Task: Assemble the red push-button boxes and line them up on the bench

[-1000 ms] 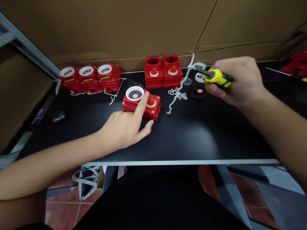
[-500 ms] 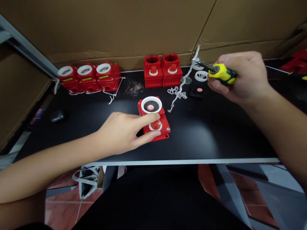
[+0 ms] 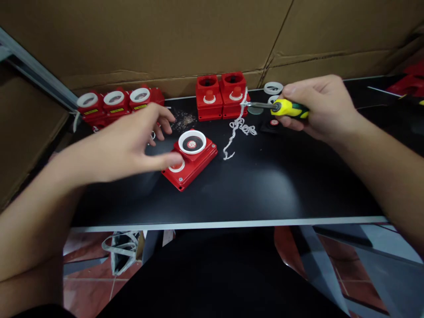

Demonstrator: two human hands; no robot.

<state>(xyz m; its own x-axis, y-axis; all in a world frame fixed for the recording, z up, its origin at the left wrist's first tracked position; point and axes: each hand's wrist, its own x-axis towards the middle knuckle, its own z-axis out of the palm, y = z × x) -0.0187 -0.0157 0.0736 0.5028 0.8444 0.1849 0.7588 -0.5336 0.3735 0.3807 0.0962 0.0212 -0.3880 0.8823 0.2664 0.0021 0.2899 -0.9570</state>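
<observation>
In the head view, a red alarm box (image 3: 196, 167) with a white ring, black disc and small red dome lies diagonally on the black table. My left hand (image 3: 127, 143) is open at its left, thumb stretched over the dome; I cannot tell whether it touches. A screwdriver (image 3: 287, 108) with a yellow and green handle is gripped in my right hand (image 3: 326, 104), its shaft pointing left. A white string (image 3: 236, 126) hangs from a small shiny piece at the tip, and its lower part lies on the table.
Two red boxes (image 3: 208, 108) stand at the back against cardboard. Several more with white rings (image 3: 114, 97) are at the back left, partly behind my left hand. White rings (image 3: 273, 87), a black disc piece (image 3: 271, 127) and loose debris (image 3: 185, 121) also lie there.
The red box has turned and shifted left. My left hand has lifted off it and opened, moving left. My right hand has brought the screwdriver and string lower and left.
</observation>
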